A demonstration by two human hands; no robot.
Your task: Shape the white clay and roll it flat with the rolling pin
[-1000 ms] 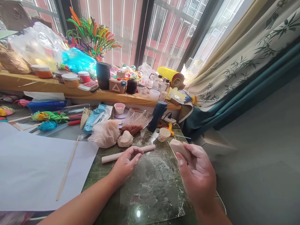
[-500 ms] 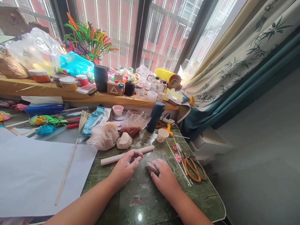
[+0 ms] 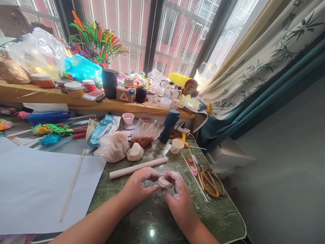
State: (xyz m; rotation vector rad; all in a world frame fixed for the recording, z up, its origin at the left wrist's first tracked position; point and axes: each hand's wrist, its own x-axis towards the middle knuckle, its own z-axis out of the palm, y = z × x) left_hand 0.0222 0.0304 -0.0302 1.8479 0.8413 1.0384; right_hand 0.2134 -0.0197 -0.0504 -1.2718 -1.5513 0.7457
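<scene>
Over the table, my left hand and right hand curl partway closed, pinching a small piece of clay between them. It should be light and soft, easily dented, so I'd hold its edges gently. Beyond, a clear bag holds reddish-brown stuff; a white cup has something pink inside.

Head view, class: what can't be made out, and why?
In the head view:
Pale lump: underside, turned away from the camera.
Green table: patch behind the right hand, covered.
Cloudy bag: contents, veiled by wrinkled plastic.
Nearer paper cup: print, too small to read.
White sheet: left end, cut by picture edge.
</scene>
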